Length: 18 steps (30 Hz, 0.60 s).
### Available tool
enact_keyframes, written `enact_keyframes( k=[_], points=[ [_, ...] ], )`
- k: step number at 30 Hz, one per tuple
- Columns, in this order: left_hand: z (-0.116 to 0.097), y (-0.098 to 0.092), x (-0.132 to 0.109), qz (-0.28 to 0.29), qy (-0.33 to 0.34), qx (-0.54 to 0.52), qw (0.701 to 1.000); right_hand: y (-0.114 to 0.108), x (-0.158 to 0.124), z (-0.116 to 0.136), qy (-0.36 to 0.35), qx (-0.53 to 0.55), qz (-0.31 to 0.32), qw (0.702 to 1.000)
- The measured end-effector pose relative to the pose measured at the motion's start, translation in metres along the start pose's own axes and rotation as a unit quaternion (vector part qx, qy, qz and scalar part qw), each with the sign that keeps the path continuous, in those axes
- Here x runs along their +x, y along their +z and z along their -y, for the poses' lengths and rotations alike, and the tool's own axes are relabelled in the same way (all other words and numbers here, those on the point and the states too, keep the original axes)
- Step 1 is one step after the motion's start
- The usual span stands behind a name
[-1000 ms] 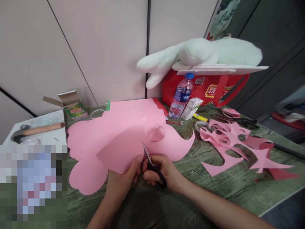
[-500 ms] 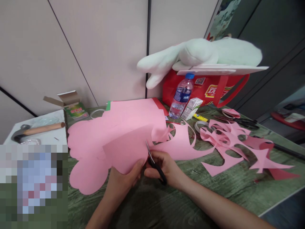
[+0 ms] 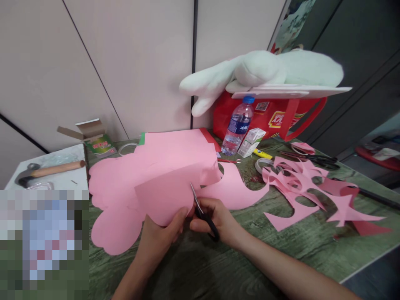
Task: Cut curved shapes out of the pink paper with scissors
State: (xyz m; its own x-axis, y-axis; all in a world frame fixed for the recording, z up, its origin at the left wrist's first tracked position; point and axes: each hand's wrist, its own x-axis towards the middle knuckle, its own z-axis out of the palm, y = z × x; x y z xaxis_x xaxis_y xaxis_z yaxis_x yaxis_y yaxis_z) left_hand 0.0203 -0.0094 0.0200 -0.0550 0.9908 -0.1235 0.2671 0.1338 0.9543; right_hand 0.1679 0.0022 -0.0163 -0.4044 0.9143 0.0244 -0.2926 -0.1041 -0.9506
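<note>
My left hand (image 3: pixel 159 235) pinches the near edge of a folded pink paper sheet (image 3: pixel 165 193) and lifts it off the green table (image 3: pixel 218 266). My right hand (image 3: pixel 215 221) is closed through the black handles of the scissors (image 3: pixel 201 210), whose blades point up into the sheet's right edge. To the right of the blades a curved pink tail (image 3: pixel 240 187) of the same paper lies on the table. A larger scalloped pink sheet (image 3: pixel 109 208) lies flat under and left of my hands.
Pink paper offcuts (image 3: pixel 312 196) cover the right of the table. Behind stand a water bottle (image 3: pixel 238 125), a small white box (image 3: pixel 251 141), tape rolls (image 3: pixel 262 164), a red bag (image 3: pixel 275 116) under a white plush toy (image 3: pixel 265 71). A hammer (image 3: pixel 46 171) lies at left; other scissors (image 3: pixel 315 158) at right.
The scissors have worked up along the sheet's right edge, and the cut-off curved tail has shifted and flattened on the table. My left hand stays on the paper's near edge.
</note>
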Motion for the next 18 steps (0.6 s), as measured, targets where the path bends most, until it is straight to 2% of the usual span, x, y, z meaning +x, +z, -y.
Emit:
enact_keyframes(
  k=[7,18],
  points=[
    [-0.001,-0.001,0.0,-0.009,0.018,0.006,1.0,0.0,0.0,0.0,0.011,0.003,-0.013,1.0],
    [0.017,-0.006,0.013,0.017,0.075,0.04,0.996,-0.001,-0.002,0.0,0.016,-0.049,-0.024,0.998]
  ],
)
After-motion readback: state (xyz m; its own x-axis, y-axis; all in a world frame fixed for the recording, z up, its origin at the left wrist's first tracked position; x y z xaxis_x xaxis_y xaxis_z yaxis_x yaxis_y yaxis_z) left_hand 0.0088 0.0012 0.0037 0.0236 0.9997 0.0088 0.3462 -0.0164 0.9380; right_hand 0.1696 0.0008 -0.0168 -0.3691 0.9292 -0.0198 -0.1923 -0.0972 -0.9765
